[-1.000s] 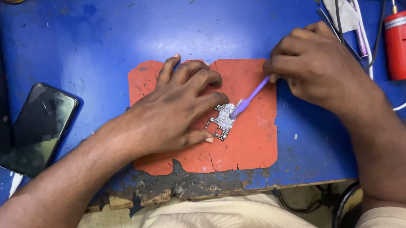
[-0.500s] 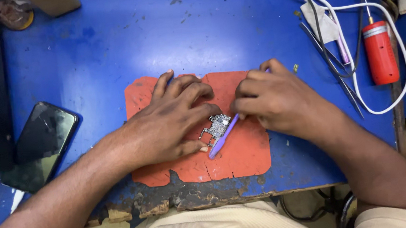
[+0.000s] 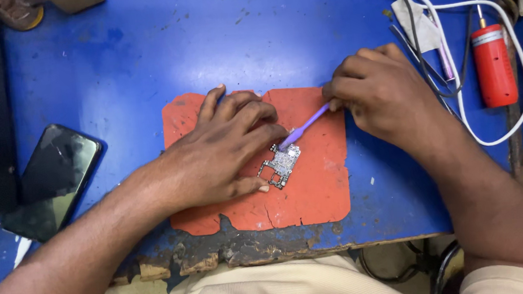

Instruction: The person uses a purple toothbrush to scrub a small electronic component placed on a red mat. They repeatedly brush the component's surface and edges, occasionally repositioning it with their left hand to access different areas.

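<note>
The table (image 3: 145, 57) is bright blue, its near edge chipped to dark brown and tan; the mat (image 3: 313, 186) is orange-red with cracked edges; the circuit board (image 3: 281, 164) is silver-grey, speckled; the brush (image 3: 306, 125) is lilac-purple; the phone (image 3: 52, 180) is glossy black; the canister (image 3: 492, 66) is red; the cable (image 3: 510, 22) is white.

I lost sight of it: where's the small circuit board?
Head view, centre: circuit board lies on the orange mat, at the left hand fingertips, under the purple tool's tip.
</note>
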